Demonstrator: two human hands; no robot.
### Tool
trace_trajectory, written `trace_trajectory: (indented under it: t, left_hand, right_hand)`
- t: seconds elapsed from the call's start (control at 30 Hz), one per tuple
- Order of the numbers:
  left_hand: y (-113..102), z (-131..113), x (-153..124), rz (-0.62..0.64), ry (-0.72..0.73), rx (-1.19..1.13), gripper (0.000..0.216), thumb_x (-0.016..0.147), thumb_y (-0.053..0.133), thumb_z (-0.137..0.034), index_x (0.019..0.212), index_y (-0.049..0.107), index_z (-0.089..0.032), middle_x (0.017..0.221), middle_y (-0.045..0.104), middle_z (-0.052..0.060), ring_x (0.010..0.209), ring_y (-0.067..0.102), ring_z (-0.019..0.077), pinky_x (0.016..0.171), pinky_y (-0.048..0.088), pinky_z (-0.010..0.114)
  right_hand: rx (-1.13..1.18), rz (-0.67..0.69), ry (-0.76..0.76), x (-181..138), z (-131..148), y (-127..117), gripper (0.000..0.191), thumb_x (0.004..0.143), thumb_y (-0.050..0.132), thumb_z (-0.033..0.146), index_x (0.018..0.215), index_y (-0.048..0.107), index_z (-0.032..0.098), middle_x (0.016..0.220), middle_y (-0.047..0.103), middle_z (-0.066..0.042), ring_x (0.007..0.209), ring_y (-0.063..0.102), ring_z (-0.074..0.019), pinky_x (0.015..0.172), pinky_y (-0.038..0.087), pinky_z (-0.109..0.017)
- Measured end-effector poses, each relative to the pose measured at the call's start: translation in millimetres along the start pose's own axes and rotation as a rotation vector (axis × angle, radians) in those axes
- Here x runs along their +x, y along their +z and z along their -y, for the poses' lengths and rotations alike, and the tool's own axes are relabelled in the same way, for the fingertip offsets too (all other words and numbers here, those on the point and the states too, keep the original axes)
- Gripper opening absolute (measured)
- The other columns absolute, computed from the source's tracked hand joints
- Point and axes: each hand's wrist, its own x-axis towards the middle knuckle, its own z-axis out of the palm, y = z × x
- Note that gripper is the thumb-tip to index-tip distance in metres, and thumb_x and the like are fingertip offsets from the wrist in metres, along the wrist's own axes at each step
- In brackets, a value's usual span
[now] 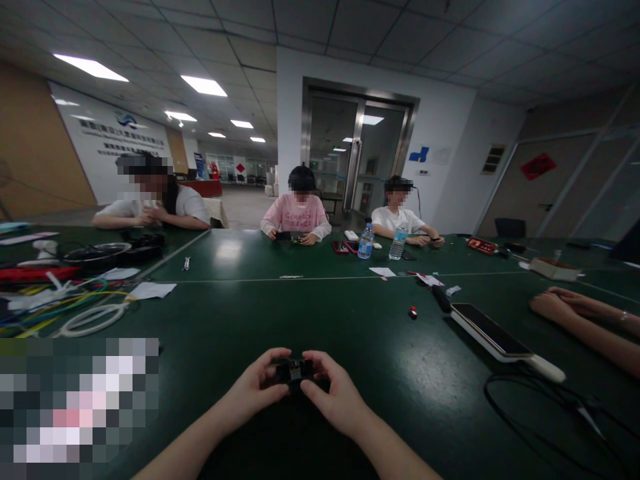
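A small black device point(294, 370) with a coloured spot on its top sits between my two hands, low over the dark green table point(280, 313). My left hand point(255, 387) grips its left end with thumb and fingers. My right hand point(333, 393) grips its right end the same way. Both forearms come in from the bottom edge. The underside of the device is hidden by my fingers.
A phone on a white power bank point(493, 331) lies to the right, with a black cable loop point(540, 413) beyond it. A small red part point(413, 312) rests ahead. Coloured wires point(60, 307) pile at the left. Another person's hands point(560, 303) rest at right. Three people and two water bottles point(366, 241) are across the table.
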Motion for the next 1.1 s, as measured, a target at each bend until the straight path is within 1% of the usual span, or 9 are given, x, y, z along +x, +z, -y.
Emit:
trace_trajectory:
  t: [0.07, 0.17, 0.33, 0.43, 0.53, 0.67, 0.8, 0.93, 1.1]
  left_hand:
    - [0, -1, -1, -0.003, -0.008, 0.007, 0.051, 0.072, 0.063, -0.021, 0.117, 0.038, -0.025, 0.100, 0.062, 0.004, 0.082, 0.059, 0.0178, 0.073, 0.043, 0.033]
    - [0, 1, -1, -0.007, 0.003, 0.016, 0.045, 0.073, 0.062, -0.021, 0.113, 0.042, -0.024, 0.097, 0.061, 0.003, 0.084, 0.058, 0.0178, 0.073, 0.044, 0.032]
    - [-2, 8, 3, 0.000, 0.039, 0.048, 0.040, 0.073, 0.063, -0.022, 0.108, 0.043, -0.024, 0.091, 0.062, 0.001, 0.077, 0.059, 0.0160, 0.066, 0.043, 0.029]
    - [-1, 8, 4, 0.043, 0.064, 0.071, 0.039, 0.074, 0.062, -0.023, 0.108, 0.044, -0.023, 0.096, 0.063, 0.002, 0.084, 0.059, 0.0181, 0.071, 0.043, 0.031]
    - [0, 6, 2, 0.062, 0.084, 0.104, 0.037, 0.073, 0.063, -0.021, 0.107, 0.045, -0.023, 0.101, 0.061, 0.004, 0.093, 0.057, 0.0203, 0.078, 0.042, 0.034]
    - [-1, 5, 1, 0.060, 0.083, 0.114, 0.036, 0.074, 0.062, -0.020, 0.106, 0.047, -0.023, 0.101, 0.060, 0.003, 0.095, 0.057, 0.0208, 0.082, 0.042, 0.036]
    - [-2, 6, 1, 0.065, 0.082, 0.109, 0.037, 0.073, 0.063, -0.020, 0.106, 0.046, -0.024, 0.102, 0.060, 0.003, 0.098, 0.056, 0.0217, 0.085, 0.041, 0.037]
    - [0, 2, 0, 0.061, 0.064, 0.124, 0.043, 0.072, 0.064, -0.022, 0.111, 0.045, -0.023, 0.105, 0.060, 0.005, 0.100, 0.055, 0.0228, 0.087, 0.040, 0.038]
    - [3, -4, -1, 0.038, 0.037, 0.138, 0.038, 0.071, 0.064, -0.023, 0.106, 0.049, -0.022, 0.103, 0.060, 0.004, 0.097, 0.056, 0.0219, 0.085, 0.041, 0.037]
  right_hand:
    - [-0.002, 0.005, 0.001, 0, 1, 0, 0.039, 0.075, 0.057, 0.022, 0.113, 0.050, 0.027, 0.108, 0.059, -0.002, 0.099, 0.055, -0.0199, 0.086, 0.041, -0.037]
    - [-0.018, 0.013, -0.014, -1, 1, -1, 0.037, 0.075, 0.057, 0.022, 0.111, 0.051, 0.028, 0.108, 0.059, -0.002, 0.098, 0.055, -0.0197, 0.085, 0.042, -0.036]
    - [-0.027, -0.001, -0.108, -1, 0, 1, 0.033, 0.074, 0.057, 0.018, 0.105, 0.056, 0.027, 0.104, 0.059, -0.002, 0.096, 0.055, -0.0187, 0.083, 0.043, -0.035]
    - [-0.030, 0.017, -0.157, -1, 1, 1, 0.030, 0.072, 0.061, 0.019, 0.100, 0.058, 0.026, 0.106, 0.057, -0.002, 0.098, 0.054, -0.0186, 0.082, 0.043, -0.033]
    - [-0.041, 0.044, -0.136, -1, 2, 2, 0.026, 0.070, 0.064, 0.021, 0.096, 0.060, 0.026, 0.107, 0.055, -0.002, 0.099, 0.054, -0.0185, 0.085, 0.043, -0.034]
    - [-0.064, 0.060, -0.098, -2, 3, 3, 0.024, 0.071, 0.063, 0.021, 0.095, 0.060, 0.027, 0.104, 0.056, -0.001, 0.097, 0.054, -0.0181, 0.084, 0.044, -0.034]
    - [-0.070, 0.062, -0.099, -1, 4, 2, 0.024, 0.071, 0.064, 0.021, 0.094, 0.060, 0.026, 0.102, 0.057, -0.001, 0.096, 0.055, -0.0179, 0.085, 0.043, -0.033]
    - [-0.061, 0.064, -0.092, -1, 4, 3, 0.023, 0.071, 0.064, 0.021, 0.092, 0.061, 0.026, 0.102, 0.056, -0.001, 0.097, 0.055, -0.0186, 0.085, 0.043, -0.034]
    - [-0.006, 0.032, -0.082, 0, 3, 3, 0.022, 0.069, 0.065, 0.019, 0.089, 0.062, 0.025, 0.108, 0.054, -0.002, 0.103, 0.052, -0.0193, 0.089, 0.040, -0.035]
